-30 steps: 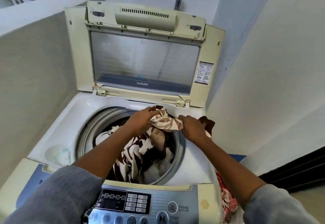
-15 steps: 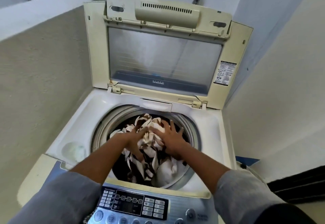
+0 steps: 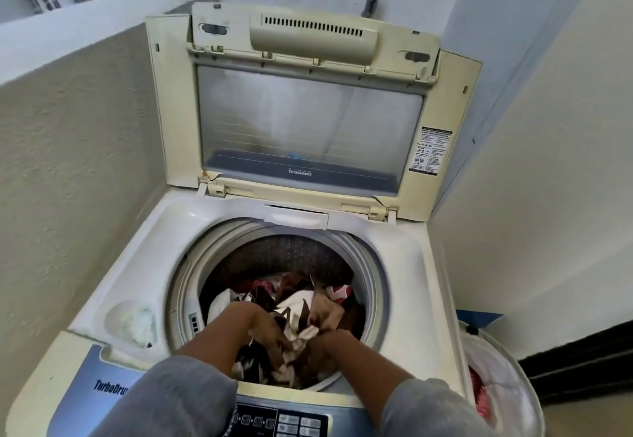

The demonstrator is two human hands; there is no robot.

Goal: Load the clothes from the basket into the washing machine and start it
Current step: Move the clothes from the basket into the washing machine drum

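A top-loading washing machine (image 3: 404,265) stands in front of me with its lid (image 3: 308,121) raised upright. Inside the drum lies a heap of clothes (image 3: 305,306), brown-and-white patterned with some red and white pieces. Both my hands are down in the drum at its near side. My left hand (image 3: 263,330) lies on the brown-and-white cloth with its fingers bent into it. My right hand (image 3: 325,342) is sunk into the same cloth, fingers hidden in the folds. The laundry basket (image 3: 507,378) with red and white clothes stands at the machine's right side.
The control panel (image 3: 287,423) with buttons sits at the near edge, partly covered by my grey sleeves. A detergent recess (image 3: 132,322) is on the machine's left top. Walls close in on the left and right; a dark step lies at the far right.
My hands carried the patterned cloth from the drum's rim down deep into the drum and now press it at the near side. The camera has moved closer over the machine.
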